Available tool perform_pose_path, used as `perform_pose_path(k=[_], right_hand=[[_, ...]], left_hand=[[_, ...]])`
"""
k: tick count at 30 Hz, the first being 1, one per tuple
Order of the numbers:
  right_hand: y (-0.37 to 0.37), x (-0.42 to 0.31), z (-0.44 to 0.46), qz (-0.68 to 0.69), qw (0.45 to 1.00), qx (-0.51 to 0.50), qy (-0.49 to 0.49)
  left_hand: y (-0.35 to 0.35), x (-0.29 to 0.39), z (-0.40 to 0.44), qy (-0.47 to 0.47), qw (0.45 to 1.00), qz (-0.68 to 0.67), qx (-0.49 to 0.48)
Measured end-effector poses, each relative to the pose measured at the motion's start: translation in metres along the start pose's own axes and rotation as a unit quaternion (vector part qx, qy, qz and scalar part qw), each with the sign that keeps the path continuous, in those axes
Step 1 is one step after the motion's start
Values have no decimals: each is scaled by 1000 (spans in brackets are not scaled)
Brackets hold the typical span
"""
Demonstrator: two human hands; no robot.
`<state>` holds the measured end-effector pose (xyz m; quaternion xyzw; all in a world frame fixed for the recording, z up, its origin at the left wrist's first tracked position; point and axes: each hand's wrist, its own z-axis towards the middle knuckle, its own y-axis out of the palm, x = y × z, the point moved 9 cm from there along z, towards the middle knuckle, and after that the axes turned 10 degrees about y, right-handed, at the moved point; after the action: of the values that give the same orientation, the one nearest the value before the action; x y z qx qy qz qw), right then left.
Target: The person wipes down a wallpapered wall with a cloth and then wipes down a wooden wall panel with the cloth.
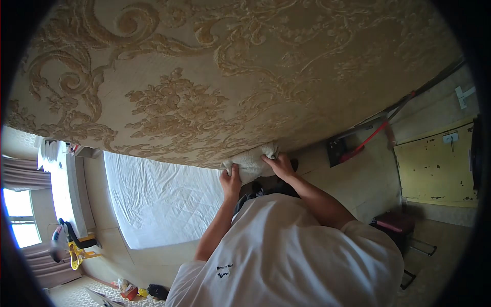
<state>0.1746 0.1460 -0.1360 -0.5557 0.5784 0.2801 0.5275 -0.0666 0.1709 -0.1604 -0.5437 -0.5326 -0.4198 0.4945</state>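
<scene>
A white, fluffy cloth (247, 161), which looks like a towel, is stretched between my two hands at the lower edge of the wallpapered wall (169, 107). My left hand (231, 179) grips its near left corner, thumb up. At the other end, my right hand (279, 166) is closed on the right corner, the forearm reaching in from the right. The wallpaper has raised golden-brown scrolls and flowers. The cloth lies against or very near the wall; the side facing the wall is hidden.
A white-sheeted mattress (158, 199) lies to my left. Beyond it are a yellow chair (76, 255) and a window (21, 217). On the right are a red-handled pole (371, 137), a dark red suitcase (394, 224) and a worn yellow door (434, 166).
</scene>
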Motion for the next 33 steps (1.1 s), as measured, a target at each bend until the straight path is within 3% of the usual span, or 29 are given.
perform_pose_path(k=[2,3,5,7,9,11,14,17,18,20,22,24,26,29,31,33], right_hand=[[9,53,5,-74,986,-21,150],[17,77,9,-75,986,-22,149],[16,122,15,-72,980,64,177],[12,100,10,-59,980,47,184],[7,68,-3,-47,979,28,197],[0,9,-11,-30,998,22,52],[-8,-88,-40,39,997,-54,-27],[-10,-134,-56,123,987,-82,-66],[-14,-143,-58,124,987,-80,-67],[-19,-175,-69,97,977,-68,-178],[-19,-187,-71,97,977,-62,-179],[-15,-187,-70,98,977,-58,-180],[-8,-160,-53,81,991,-55,-96],[-5,-139,-43,63,988,-16,-141],[-1,-110,-34,48,991,-7,-128],[1,-78,-26,35,993,1,-117]], left_hand=[[0,-51,6,-73,993,92,-26],[0,-73,10,-72,993,91,-25],[0,-115,10,-155,979,131,-35],[1,-108,7,-167,982,87,-21],[-5,-47,-2,-128,991,29,1],[-9,-1,-11,-118,993,-5,-29],[-19,74,-19,-5,997,-66,-28],[-34,128,-30,70,994,-79,-7],[-37,152,-36,108,990,-93,3],[-48,176,-41,188,979,-79,25],[-54,186,-42,236,968,-73,35],[-49,169,-29,151,983,-95,30],[-44,142,-20,134,986,-95,26],[-34,96,-11,95,991,-87,20],[-26,50,-9,-5,997,-76,7],[-20,23,-8,-15,998,-61,-6]])
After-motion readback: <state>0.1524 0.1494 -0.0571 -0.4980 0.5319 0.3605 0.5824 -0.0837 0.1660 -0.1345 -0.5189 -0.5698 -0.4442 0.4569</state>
